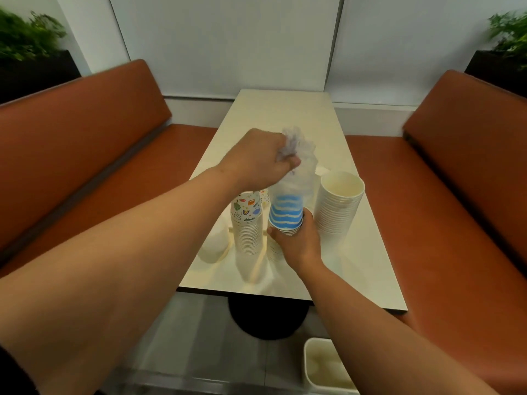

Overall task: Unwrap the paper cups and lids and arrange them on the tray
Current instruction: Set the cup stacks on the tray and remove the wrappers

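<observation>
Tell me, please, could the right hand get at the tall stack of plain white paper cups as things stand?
Probably yes, once freed: the plain white stack stands just right of the right hand with nothing between, but that hand grips the blue-striped cup stack.

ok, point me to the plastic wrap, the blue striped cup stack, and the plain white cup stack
plastic wrap (pixel 302 155), head view, bunched upper part beside the fingers
blue striped cup stack (pixel 286 213), head view, side of the top cup
plain white cup stack (pixel 339 215), head view, ribbed side
</observation>
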`<state>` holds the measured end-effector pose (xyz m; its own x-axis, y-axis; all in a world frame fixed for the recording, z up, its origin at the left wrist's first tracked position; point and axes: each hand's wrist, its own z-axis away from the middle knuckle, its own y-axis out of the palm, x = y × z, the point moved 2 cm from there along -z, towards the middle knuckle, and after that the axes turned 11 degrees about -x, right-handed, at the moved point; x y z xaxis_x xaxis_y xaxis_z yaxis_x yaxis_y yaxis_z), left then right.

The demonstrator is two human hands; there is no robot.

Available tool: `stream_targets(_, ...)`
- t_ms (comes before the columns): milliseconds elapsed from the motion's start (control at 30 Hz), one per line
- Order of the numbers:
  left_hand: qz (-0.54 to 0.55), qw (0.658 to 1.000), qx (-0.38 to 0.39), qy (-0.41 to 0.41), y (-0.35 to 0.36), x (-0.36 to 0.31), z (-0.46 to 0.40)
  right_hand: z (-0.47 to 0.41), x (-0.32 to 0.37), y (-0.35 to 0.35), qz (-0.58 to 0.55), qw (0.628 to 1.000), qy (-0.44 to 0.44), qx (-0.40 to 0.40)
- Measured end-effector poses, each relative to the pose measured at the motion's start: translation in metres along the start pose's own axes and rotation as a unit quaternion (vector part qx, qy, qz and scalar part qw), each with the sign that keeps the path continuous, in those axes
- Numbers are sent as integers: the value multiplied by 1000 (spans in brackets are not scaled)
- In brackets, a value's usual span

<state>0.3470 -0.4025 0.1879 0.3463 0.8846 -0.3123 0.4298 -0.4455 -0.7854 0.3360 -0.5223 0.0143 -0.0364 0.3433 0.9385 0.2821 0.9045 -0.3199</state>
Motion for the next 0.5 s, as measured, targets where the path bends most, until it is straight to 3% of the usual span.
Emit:
stream_targets(167,139,981,-127,-55,-35,7,-9,4,-2,-1,5,1000,-23,-11)
stream_targets(400,301,929,-167,-135,-60,47,-2,25,10,-17,64,993,-93,-26)
stream_targets(500,329,913,-192,-148,-66,54,5,38,41,-25,18,988,-141,-53)
